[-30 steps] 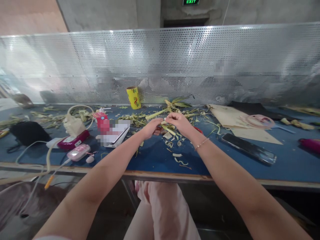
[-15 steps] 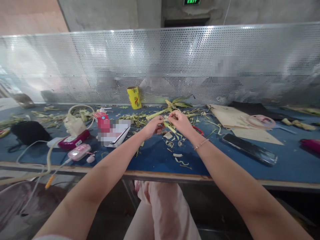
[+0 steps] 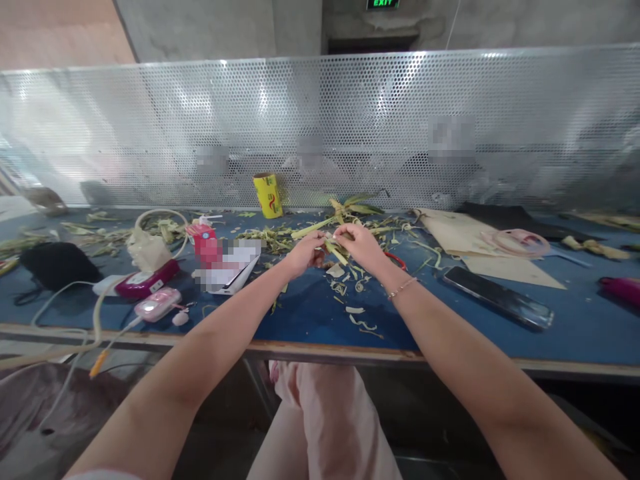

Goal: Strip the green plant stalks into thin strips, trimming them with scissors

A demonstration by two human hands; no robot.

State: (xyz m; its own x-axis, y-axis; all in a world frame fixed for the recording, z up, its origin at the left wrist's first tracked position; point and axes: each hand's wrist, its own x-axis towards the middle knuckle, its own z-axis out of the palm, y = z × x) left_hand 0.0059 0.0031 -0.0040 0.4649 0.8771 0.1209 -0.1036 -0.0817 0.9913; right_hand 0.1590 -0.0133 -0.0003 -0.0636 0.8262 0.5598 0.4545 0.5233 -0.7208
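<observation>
Pale green stalk (image 3: 339, 254) above the desk (image 3: 300, 323), between the hands. Left hand (image 3: 305, 256) curled round its upper end; right hand (image 3: 364, 247) fingertips bunched there, grip contents can't be told. Hard bending or uneven pinching could snap it, I judge. Curled peelings (image 3: 339, 289) below. Red thing (image 3: 397, 259) partly hidden by right wrist; kind unclear.

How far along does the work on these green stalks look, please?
Apparently partway: pale strips already lie on the blue table. The left hand holds a green stalk; the right hand pinches at its upper end. The leafy stalk beyond may be left, but I cannot be sure.
</observation>
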